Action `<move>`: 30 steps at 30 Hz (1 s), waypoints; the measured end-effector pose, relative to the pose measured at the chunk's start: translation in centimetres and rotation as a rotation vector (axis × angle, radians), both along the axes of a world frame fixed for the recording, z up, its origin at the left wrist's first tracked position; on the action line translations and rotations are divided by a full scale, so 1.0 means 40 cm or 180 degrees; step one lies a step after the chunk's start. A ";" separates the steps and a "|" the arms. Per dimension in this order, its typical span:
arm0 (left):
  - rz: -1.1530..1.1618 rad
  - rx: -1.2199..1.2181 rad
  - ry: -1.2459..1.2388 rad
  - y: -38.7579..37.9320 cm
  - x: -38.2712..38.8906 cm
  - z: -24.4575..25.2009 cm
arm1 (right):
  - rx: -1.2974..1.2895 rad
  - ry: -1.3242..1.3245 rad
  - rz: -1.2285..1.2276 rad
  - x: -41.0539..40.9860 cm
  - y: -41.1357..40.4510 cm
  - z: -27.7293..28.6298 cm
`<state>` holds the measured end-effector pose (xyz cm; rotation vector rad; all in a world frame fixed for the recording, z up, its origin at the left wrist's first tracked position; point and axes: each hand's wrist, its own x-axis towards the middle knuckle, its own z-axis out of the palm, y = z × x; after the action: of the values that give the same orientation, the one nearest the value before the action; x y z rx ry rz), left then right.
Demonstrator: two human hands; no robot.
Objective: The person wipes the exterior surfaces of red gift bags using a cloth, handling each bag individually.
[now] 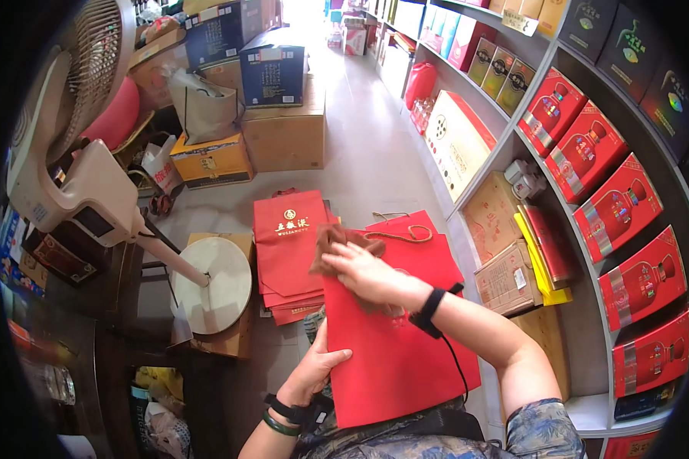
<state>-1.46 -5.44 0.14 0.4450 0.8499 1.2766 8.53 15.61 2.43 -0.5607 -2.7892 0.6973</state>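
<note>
A flat red paper gift bag (402,361) with a tan rope handle lies tilted over my lap. My left hand (321,361) grips its left edge, thumb on top. A brown cloth (336,246) lies under the fingers of my right hand (367,272), pressed on the bag's upper part; whether the fingers pinch it is unclear. Part of the bag's printed emblem is hidden by my right hand and wrist. Just beyond and to the left is a pile of red bags (290,246) with gold print on the top one.
At left stands a pedestal fan (209,287) with a round base on cardboard. Beyond it are cartons (284,137) and a beige bag (204,106). Along the right run grey shelves (585,416) with red bottle boxes (617,206). A dark wooden desk (74,356) is at lower left.
</note>
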 end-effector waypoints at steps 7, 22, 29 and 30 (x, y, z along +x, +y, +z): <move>-0.0017 0.0097 0.0156 -0.026 0.000 -0.036 | -0.0042 -0.0223 -0.0515 -0.103 0.094 -0.046; 0.0026 -0.0157 -0.0156 -0.032 -0.006 0.006 | -0.0088 -0.0355 -0.0868 0.360 -0.117 -0.042; -0.0414 -0.0094 0.0139 0.037 -0.052 0.019 | -0.0367 0.0096 -0.1735 0.490 -0.103 -0.136; -0.0317 -0.0115 0.0144 0.067 -0.062 0.034 | -0.0376 0.0103 -0.1631 0.463 -0.124 -0.119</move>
<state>-3.96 -2.75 1.49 0.4833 0.8770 1.1618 27.06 10.63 -2.35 -1.2127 -2.4216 0.7402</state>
